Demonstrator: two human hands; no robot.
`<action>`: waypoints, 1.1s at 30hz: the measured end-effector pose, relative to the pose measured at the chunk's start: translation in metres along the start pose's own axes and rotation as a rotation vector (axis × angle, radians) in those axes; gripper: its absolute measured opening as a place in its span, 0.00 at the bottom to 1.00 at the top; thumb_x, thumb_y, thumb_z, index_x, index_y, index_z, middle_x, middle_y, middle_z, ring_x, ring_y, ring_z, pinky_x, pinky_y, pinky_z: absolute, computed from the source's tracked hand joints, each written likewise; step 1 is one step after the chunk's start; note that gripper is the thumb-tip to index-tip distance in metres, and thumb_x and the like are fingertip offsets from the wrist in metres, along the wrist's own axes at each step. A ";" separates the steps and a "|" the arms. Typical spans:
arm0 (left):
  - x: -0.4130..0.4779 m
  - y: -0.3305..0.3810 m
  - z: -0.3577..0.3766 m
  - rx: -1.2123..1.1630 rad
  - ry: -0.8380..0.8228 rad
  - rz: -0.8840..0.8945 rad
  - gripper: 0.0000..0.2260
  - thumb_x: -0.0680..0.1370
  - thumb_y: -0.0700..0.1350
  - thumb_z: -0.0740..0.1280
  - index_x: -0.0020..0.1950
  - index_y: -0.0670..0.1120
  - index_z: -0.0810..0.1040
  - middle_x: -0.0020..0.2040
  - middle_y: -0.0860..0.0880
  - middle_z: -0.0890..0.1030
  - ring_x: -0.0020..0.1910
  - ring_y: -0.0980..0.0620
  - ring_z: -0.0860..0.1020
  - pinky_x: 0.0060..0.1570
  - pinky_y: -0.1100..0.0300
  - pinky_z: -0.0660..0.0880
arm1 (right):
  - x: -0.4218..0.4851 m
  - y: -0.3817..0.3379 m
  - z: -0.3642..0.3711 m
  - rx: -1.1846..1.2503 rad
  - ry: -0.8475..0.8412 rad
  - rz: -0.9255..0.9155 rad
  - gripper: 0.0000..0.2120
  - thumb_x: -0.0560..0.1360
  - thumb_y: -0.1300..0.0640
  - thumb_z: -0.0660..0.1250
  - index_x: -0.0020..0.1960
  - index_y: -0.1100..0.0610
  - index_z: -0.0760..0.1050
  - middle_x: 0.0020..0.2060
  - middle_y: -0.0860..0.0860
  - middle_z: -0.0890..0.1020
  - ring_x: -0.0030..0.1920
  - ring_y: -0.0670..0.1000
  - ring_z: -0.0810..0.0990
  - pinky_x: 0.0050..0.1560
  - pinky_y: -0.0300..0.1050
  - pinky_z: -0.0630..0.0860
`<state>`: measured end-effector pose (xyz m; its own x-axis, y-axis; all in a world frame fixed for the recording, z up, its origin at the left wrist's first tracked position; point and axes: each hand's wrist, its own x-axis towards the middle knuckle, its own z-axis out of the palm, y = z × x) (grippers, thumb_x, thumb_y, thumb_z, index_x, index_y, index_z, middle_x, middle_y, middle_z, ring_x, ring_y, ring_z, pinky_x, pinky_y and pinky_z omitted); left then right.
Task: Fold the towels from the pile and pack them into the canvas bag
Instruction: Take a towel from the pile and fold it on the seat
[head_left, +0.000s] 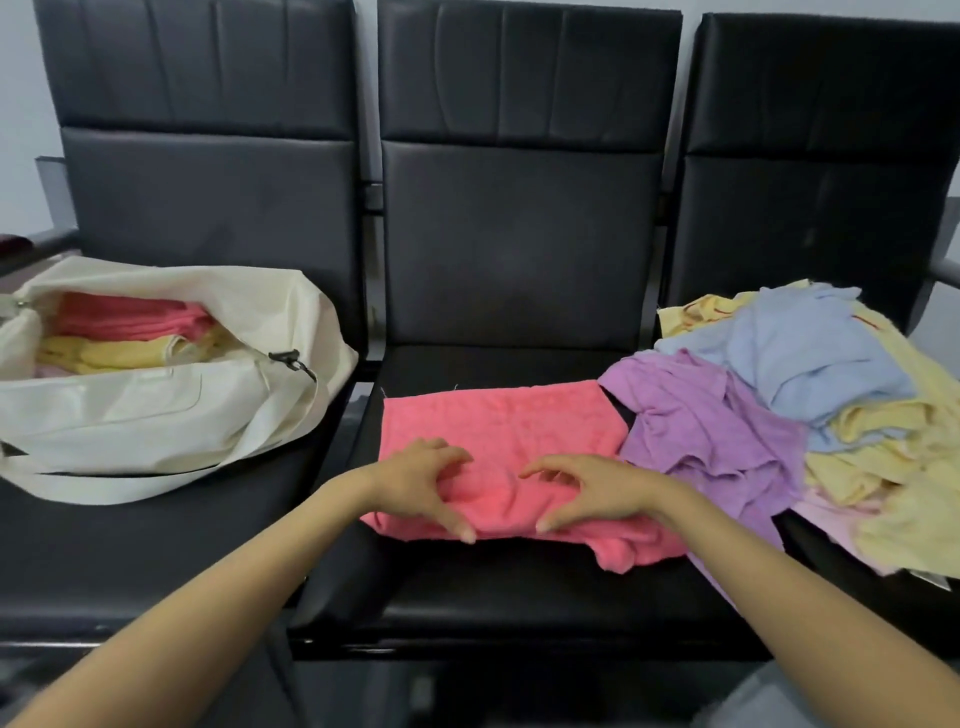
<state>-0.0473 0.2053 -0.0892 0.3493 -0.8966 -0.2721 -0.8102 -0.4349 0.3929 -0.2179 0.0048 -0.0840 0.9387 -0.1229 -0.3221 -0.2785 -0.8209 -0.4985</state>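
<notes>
Towels already folded lay inside the canvas bag (156, 410) on the left seat (156, 545) of the black row of chairs: a folded pink towel (135, 317) on top and a folded yellow towel (104, 353) just below it, both showing through the open mouth. The bag lay slumped on its side, its strap (104, 486) trailing along the front of the seat cushion and a dark clip (291, 361) hanging at its right end.

On the middle seat (519, 587) you had the pink towel (493, 421) spread flat, its far edge fairly straight and its near right corner rumpled. Your left hand (421, 483) sat on the near half of it with fingers curled and their tips dug into the cloth, thumb stretched to the near edge. Your right hand (592, 493) mirrored it just beside, fingers bent and gripping, thumb at the same edge, with the cloth bunched up between your two hands.

On the right seat lay the pile (805, 405), unfolded and tangled: a purple towel (701, 431) nearest, its edge touching the pink towel, a blue towel (810, 353) behind it, and yellow towels (893, 441) heaped at the far right.
</notes>
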 end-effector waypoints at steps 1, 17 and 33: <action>0.002 0.006 0.003 -0.037 0.056 0.062 0.39 0.61 0.69 0.72 0.68 0.55 0.70 0.62 0.54 0.69 0.63 0.54 0.66 0.66 0.55 0.65 | 0.002 -0.002 0.005 0.031 0.042 -0.024 0.28 0.71 0.42 0.73 0.68 0.44 0.70 0.62 0.42 0.74 0.62 0.43 0.72 0.63 0.37 0.68; 0.008 0.027 0.014 -0.434 0.672 0.279 0.04 0.82 0.43 0.61 0.47 0.49 0.71 0.37 0.47 0.75 0.35 0.55 0.70 0.39 0.64 0.68 | 0.020 -0.015 0.011 0.216 0.424 -0.289 0.06 0.75 0.57 0.71 0.48 0.55 0.73 0.38 0.43 0.75 0.38 0.40 0.72 0.42 0.39 0.70; 0.035 -0.027 0.008 -0.046 0.175 -0.089 0.15 0.80 0.51 0.63 0.36 0.49 0.65 0.36 0.53 0.70 0.40 0.50 0.71 0.39 0.59 0.63 | 0.026 0.038 0.001 -0.136 0.267 0.221 0.08 0.79 0.53 0.63 0.54 0.56 0.76 0.48 0.50 0.79 0.52 0.54 0.77 0.45 0.41 0.71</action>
<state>-0.0173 0.1861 -0.1166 0.4985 -0.8533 -0.1529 -0.7513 -0.5132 0.4149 -0.2040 -0.0289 -0.1116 0.8840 -0.4318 -0.1792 -0.4674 -0.8227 -0.3237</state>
